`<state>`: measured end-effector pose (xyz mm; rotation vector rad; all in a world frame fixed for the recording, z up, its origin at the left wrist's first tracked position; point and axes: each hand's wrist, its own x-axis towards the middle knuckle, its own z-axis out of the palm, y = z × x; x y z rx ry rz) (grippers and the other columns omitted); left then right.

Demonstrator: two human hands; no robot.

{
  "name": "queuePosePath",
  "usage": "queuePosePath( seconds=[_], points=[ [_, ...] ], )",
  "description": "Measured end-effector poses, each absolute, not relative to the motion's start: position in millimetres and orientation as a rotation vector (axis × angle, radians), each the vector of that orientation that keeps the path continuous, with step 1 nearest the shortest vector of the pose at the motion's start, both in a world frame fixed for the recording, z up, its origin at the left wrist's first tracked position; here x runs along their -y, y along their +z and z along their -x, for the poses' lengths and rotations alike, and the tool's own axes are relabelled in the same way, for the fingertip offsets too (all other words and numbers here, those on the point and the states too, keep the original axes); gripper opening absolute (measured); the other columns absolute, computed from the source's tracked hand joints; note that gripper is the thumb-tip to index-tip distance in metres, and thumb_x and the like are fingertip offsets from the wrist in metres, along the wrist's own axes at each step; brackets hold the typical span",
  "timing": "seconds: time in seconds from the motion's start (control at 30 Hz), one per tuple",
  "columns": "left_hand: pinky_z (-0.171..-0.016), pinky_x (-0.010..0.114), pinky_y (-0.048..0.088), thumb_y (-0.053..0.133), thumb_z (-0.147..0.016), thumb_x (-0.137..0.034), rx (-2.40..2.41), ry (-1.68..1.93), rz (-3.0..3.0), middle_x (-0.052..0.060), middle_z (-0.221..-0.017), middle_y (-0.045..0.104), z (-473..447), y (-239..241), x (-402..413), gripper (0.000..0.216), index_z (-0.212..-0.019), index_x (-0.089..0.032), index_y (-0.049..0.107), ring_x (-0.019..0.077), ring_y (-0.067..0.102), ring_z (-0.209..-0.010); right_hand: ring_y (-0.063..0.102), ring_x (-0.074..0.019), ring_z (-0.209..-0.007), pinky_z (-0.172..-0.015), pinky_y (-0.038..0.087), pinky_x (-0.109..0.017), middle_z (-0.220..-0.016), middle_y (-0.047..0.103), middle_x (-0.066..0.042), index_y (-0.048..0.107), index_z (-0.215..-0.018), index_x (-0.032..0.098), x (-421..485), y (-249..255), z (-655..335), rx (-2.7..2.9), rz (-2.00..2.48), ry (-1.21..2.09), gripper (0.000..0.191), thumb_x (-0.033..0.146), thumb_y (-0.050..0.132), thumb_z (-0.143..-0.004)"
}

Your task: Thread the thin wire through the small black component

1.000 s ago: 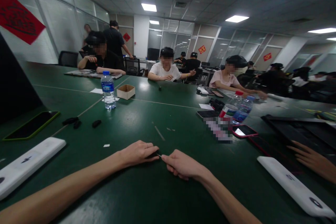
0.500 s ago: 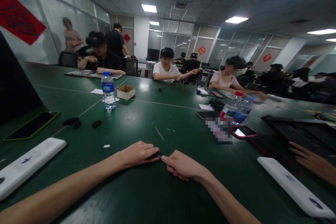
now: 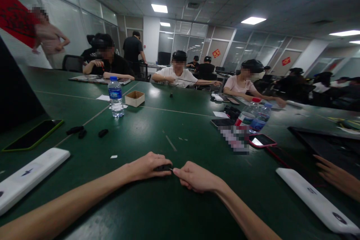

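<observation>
In the head view my left hand (image 3: 153, 164) rests on the green tabletop, its fingers closed around a small black object (image 3: 163, 167) whose exact kind I cannot make out. Facing it, my right hand (image 3: 194, 176) is closed, thumb and forefinger pinching a thin metallic piece (image 3: 172, 169) at the black object's right end. Most of that piece is hidden by the fingers. Whether it is joined to the black object cannot be told. Several similar small black pieces (image 3: 103, 133) lie farther off to the left.
White power banks (image 3: 33, 176) lie at both sides. A phone in a green case (image 3: 33, 135), a water bottle (image 3: 116, 97) and an open box (image 3: 135, 98) stand left. Right are bottles (image 3: 260, 118), a pink-edged phone (image 3: 262, 140) and another person's hand (image 3: 336, 176) by a black tray (image 3: 332, 144).
My left fingers have opened a little, baring more of the black object. My right hand stays nearly in place. The neighbouring hand and black tray have shifted right.
</observation>
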<state>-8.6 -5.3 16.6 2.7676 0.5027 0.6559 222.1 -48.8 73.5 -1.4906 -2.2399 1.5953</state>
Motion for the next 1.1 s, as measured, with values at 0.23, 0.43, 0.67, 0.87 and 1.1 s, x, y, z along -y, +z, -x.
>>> queuePosePath(
  seconds=[0.23, 0.43, 0.67, 0.87, 1.1],
  points=[
    [-0.072, 0.022, 0.046, 0.054, -0.091, -0.039, -0.563, 0.697, -2.485, 0.005, -0.093, 0.068, 4.5, 21.3, 5.3, 0.03, -0.109, -0.017, 0.063, 0.014, 0.063, -0.082, 0.033, -0.0053, -0.043, -0.042, 0.026, -0.018, -0.053, 0.041, 0.004, 0.043, -0.061, 0.017, 46.9, 69.3, -220.0, 2.294, 1.421, 1.438, 0.058, 0.065, 0.027, -0.091],
    [-0.073, 0.023, 0.047, 0.058, -0.088, -0.04, -0.638, 0.718, -2.317, 0.003, -0.091, 0.069, 1.0, 21.2, 1.5, 0.028, -0.1, -0.016, 0.067, 0.014, 0.063, -0.081, 0.034, -0.0071, -0.047, -0.049, 0.027, -0.021, -0.053, 0.042, 0.004, 0.047, -0.06, 0.016, 44.6, 62.5, -216.3, 2.435, 1.361, 1.015, 0.058, 0.058, 0.025, -0.095],
    [-0.074, 0.026, 0.046, 0.057, -0.088, -0.039, -0.681, 0.717, -2.24, 0.003, -0.09, 0.065, 0.1, 27.5, 1.3, 0.027, -0.097, -0.016, 0.067, 0.0143, 0.06, -0.082, 0.046, -0.0103, -0.053, -0.054, 0.032, -0.021, -0.062, 0.056, 0.0, 0.062, -0.074, 0.018, 48.5, 59.8, -212.6, 2.501, 1.41, 0.613, 0.057, 0.052, 0.023, -0.097],
    [-0.071, 0.025, 0.043, 0.06, -0.085, -0.038, -0.766, 0.785, -2.214, 0.001, -0.09, 0.058, -1.5, 25.9, 2.6, 0.025, -0.095, -0.016, 0.056, 0.0134, 0.053, -0.079, 0.053, -0.0115, -0.057, -0.06, 0.036, -0.022, -0.068, 0.061, -0.003, 0.064, -0.075, 0.018, 44.6, 53.5, -214.9, 2.568, 1.427, 0.335, 0.056, 0.047, 0.022, -0.099],
    [-0.065, 0.023, 0.039, 0.059, -0.085, -0.039, -0.8, 0.809, -2.259, -0.001, -0.084, 0.051, -1.5, 22.6, 0.7, 0.025, -0.089, -0.016, 0.05, 0.0122, 0.046, -0.073, 0.055, -0.0118, -0.058, -0.061, 0.036, -0.023, -0.069, 0.062, -0.003, 0.063, -0.074, 0.018, 43.2, 52.4, -215.7, 2.603, 1.445, 0.21, 0.055, 0.046, 0.022, -0.099]
  ],
)
